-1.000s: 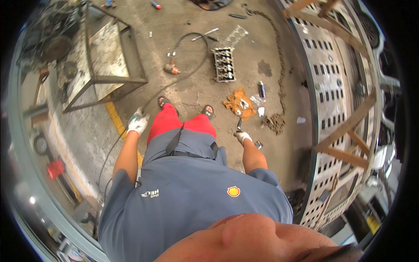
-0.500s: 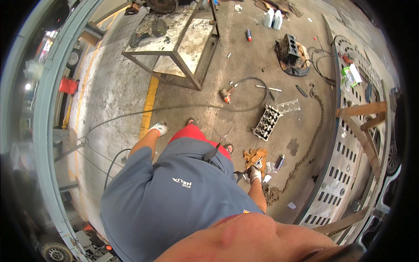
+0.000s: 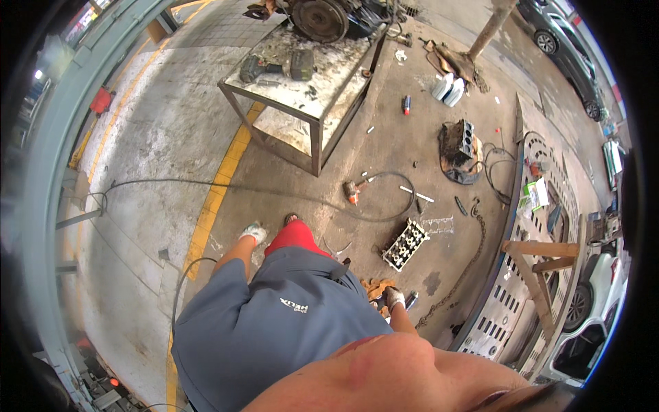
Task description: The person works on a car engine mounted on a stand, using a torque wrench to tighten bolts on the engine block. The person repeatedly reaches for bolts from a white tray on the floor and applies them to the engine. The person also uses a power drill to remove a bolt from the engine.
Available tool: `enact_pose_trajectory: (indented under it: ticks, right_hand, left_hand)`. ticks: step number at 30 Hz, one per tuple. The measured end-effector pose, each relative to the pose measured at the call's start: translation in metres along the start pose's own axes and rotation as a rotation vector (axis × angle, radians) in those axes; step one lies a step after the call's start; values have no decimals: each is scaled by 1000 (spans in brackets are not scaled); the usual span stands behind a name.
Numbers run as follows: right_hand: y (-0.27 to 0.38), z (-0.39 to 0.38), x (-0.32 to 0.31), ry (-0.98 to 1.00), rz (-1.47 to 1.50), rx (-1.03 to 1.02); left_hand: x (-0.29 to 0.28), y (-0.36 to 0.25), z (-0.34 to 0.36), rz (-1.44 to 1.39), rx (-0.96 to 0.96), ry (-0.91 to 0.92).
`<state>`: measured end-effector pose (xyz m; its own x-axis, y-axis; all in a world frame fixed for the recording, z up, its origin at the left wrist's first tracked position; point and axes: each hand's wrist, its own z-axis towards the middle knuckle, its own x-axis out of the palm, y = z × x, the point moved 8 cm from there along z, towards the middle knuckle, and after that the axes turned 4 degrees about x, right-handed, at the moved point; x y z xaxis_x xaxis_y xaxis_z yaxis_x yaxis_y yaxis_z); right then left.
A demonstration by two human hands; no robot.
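Note:
My left hand (image 3: 255, 234) hangs at my side in a white work glove, over the floor near the yellow stripe; how its fingers lie is too small to make out. My right hand (image 3: 395, 298), in a dirty whitish glove with a dark palm, is low on the right beside a crumpled brown rag (image 3: 376, 287). Its fingers are partly hidden, so I cannot tell whether it holds something. Just right of it is a dark cylindrical can (image 3: 411, 300). Ahead on the floor rests an engine cylinder head (image 3: 406, 246), with a pale, flat gasket (image 3: 439, 225) beside it.
An orange-and-grey air impact wrench (image 3: 352, 192) lies ahead, its hose (image 3: 288, 195) crossing the floor. A metal table (image 3: 302, 103) carries a cordless power tool (image 3: 297, 66) and a greasy engine assembly (image 3: 320, 19). An engine block (image 3: 458, 147), a chain (image 3: 467, 275) and a slotted metal ramp (image 3: 491, 329) are rightward.
The view has tilted up and shifted, showing more of the table and the cars at right. My right hand is now at the rag's right side, with more of the rag hidden by my body.

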<state>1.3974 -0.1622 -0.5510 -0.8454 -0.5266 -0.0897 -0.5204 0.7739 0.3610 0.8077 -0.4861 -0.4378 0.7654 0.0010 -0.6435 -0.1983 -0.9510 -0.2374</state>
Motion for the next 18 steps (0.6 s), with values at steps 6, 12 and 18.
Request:
enact_pose_trajectory:
  ticks: [6, 12, 18]
  right_hand:
    - [78, -7, 91, 8, -26, -52]
    - [195, -37, 184, 31, -183, -169]
    - [359, -75, 263, -86, -373, -496]
  left_hand:
    - [-17, 57, 43, 52, -49, 236]
    - [-73, 80, 105, -10, -12, 150]
    - [-96, 89, 158, -172, -34, 44]
